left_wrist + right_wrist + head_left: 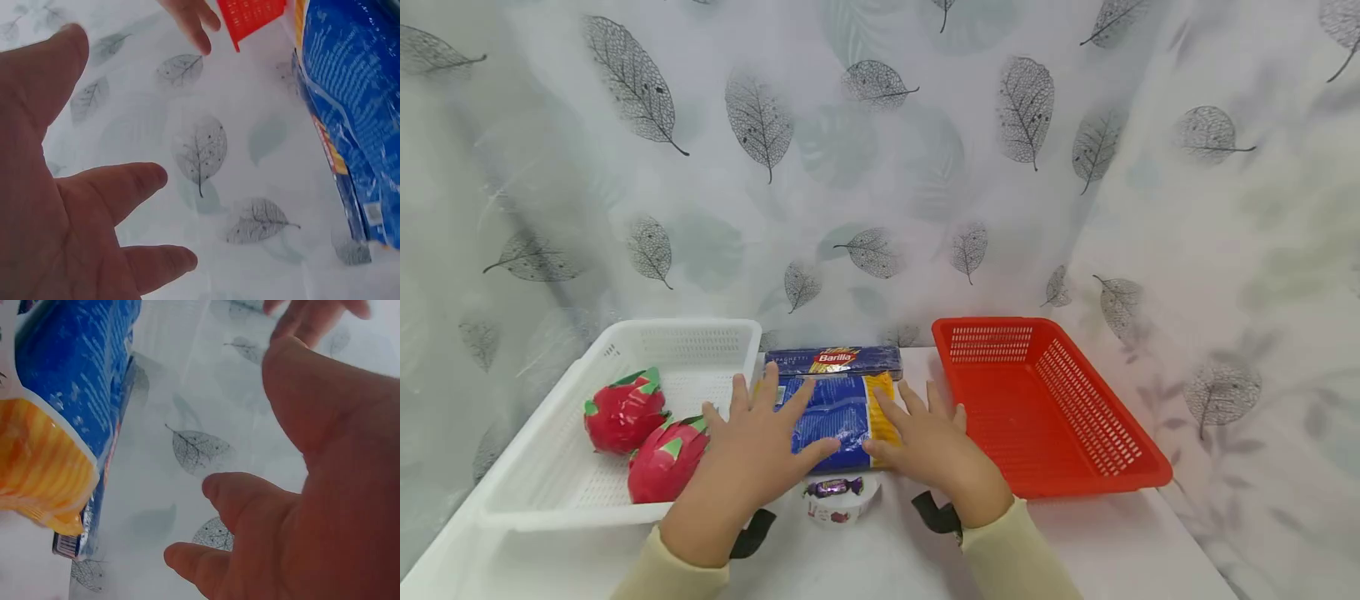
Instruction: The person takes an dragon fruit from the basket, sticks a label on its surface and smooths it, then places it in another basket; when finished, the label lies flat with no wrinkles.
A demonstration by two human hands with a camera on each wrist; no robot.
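My left hand (752, 450) is held out with its fingers straight and spread, overlapping the left end of a blue and yellow plastic bag (831, 417). Opposite it, my right hand (936, 450) has its fingers spread too, its thumb over the bag's yellow end. Neither palm holds anything; both wrist views show bare, stretched fingers beside the bag (356, 106). Behind the bag lies a dark blue Barilla spaghetti box (880, 360). In front, between my wrists, a purple-wrapped candy (831, 487) sits on a round white object (841, 514) with red print.
At left stands a white plastic basket (700, 379) with two red dragon fruits (623, 415) in it. A red slotted basket (1000, 425) stands at right. Leaf-patterned sheeting (880, 183) hangs behind the white table (850, 567).
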